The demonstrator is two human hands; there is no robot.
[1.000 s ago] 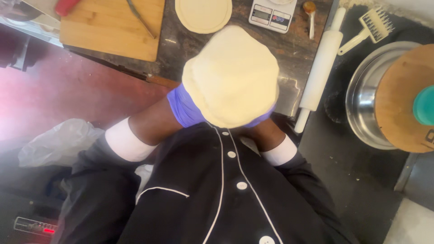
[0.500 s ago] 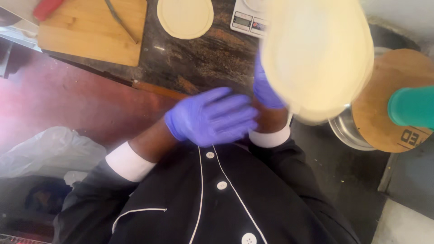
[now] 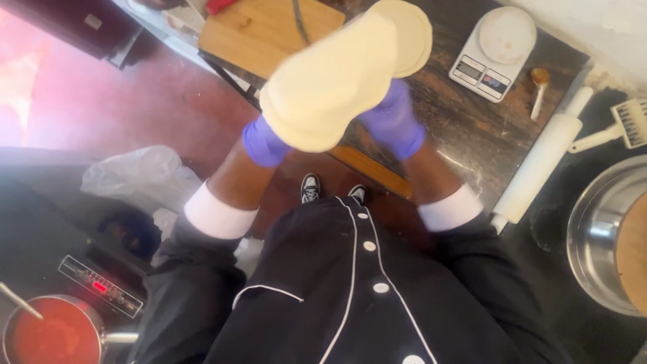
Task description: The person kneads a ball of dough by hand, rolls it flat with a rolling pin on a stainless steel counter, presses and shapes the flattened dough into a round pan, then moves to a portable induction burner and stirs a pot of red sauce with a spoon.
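Dough sheet, pale and oblong, hangs draped above the table's near edge, its long axis slanting from lower left up to upper right. Left hand, gloved purple, props its lower end from beneath; right hand supports the upper part, fingers hidden underneath.

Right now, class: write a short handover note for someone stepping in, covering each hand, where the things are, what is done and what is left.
Left hand, purple-gloved: under the stretched dough sheet, holding it up.
Right hand, gloved: under the sheet's other side.
The dough is in the air above the dark counter's edge, draped over both hands.
A second flat dough round lies on the counter; rolling pin and scale sit to the right.
Done: dough flattened wide.
Left: it is not yet laid down.
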